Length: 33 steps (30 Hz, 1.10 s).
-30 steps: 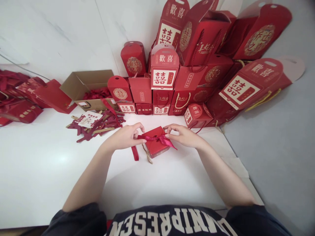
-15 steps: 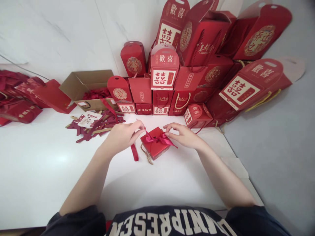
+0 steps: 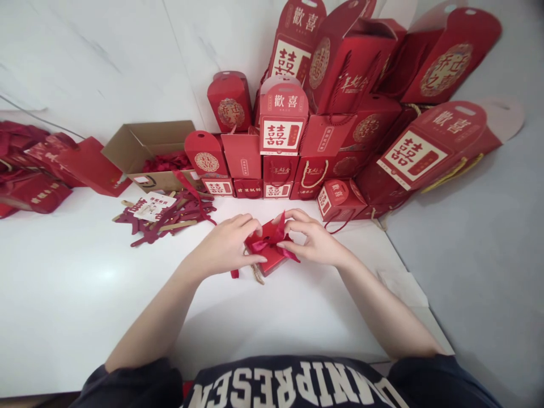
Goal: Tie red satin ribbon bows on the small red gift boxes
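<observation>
Fingers, right hand (image 3: 315,243): pinching ribbon (image 3: 258,246); left hand (image 3: 227,245): parted, beside box (image 3: 272,262). Box: shut, on bench (image 3: 106,294), nearer right edge than left. Ribbon: apparently knotted, evening seemingly left.

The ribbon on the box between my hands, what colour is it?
The ribbon is pinkish red, best seen in the head view.

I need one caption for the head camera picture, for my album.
Two hands shape a red ribbon bow on a small red box, with stacked red gift boxes behind.
</observation>
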Available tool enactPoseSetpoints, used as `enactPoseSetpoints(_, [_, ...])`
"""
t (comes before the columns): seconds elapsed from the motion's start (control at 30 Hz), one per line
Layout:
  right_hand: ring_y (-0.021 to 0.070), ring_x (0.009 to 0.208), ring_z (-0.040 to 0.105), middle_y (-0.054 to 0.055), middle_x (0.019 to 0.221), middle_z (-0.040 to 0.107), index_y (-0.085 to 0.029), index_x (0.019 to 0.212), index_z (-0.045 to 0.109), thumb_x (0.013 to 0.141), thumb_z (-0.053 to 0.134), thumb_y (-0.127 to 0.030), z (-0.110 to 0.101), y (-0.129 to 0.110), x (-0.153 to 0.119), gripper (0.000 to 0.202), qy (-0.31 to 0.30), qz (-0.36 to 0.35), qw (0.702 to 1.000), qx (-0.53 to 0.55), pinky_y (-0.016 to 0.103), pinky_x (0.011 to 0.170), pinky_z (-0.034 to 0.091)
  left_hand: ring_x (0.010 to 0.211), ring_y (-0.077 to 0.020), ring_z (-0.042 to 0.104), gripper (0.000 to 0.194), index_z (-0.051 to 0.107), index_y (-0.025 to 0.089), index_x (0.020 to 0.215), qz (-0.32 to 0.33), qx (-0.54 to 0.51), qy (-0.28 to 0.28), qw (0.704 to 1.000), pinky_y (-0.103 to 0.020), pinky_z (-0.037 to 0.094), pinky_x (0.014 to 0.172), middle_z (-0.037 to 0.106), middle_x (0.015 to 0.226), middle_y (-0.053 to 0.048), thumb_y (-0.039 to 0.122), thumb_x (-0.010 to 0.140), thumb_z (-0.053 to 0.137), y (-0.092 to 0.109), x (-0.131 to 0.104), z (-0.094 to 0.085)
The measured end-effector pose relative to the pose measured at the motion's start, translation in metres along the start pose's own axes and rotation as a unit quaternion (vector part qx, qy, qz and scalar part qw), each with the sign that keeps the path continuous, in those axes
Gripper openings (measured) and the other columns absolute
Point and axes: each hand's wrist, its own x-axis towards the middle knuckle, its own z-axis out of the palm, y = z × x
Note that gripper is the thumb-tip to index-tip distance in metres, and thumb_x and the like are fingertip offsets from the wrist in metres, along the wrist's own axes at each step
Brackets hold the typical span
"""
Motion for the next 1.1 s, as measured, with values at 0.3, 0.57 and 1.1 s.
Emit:
enactPoseSetpoints(0.3, [0.0231, 0.103, 0.056, 0.007, 0.106, 0.062, -0.022, 0.092, 0.063, 0.083, 0.060, -0.020, -0.002, -0.003, 0.000, 0.010, -0.018, 0.007, 1.000, -0.005, 0.038, 0.093, 0.045, 0.049, -0.0074, 0.033, 0.029, 0.065, 0.015, 0.074, -0.118, -0.241, -0.126, 0.955, -0.020, 0.027, 0.047, 0.040, 0.052, 0.005, 0.044, 0.079, 0.060, -0.015, 0.004, 0.004])
enactPoseSetpoints(0.57, [0.0152, 0.069, 0.055, 0.001, 0.072, 0.058, -0.019, 0.070, 0.061, 0.090, 0.052, -0.038, 0.008, 0.004, 0.002, 0.029, 0.088, 0.138, 0.986, 0.029, 0.028, 0.067, 0.044, 0.049, -0.0085, 0.037, 0.037, 0.059, 0.014, 0.062, -0.147, -0.287, -0.162, 0.933, -0.022, 0.030, 0.047, 0.046, 0.053, 0.002, 0.047, 0.079, 0.058, -0.022, 0.003, 0.004])
enactPoseSetpoints(1.1, [0.0128, 0.059, 0.058, -0.001, 0.070, 0.070, -0.024, 0.084, 0.072, 0.088, 0.058, -0.036, 0.010, -0.031, -0.010, 0.019, -0.231, -0.011, 0.973, -0.026, 0.026, 0.061, 0.041, 0.049, -0.0122, 0.044, 0.050, 0.052, 0.018, 0.057, -0.181, -0.039, -0.051, 0.981, -0.024, 0.023, 0.048, 0.054, 0.054, 0.000, 0.063, 0.079, 0.049, -0.007, 0.006, 0.014])
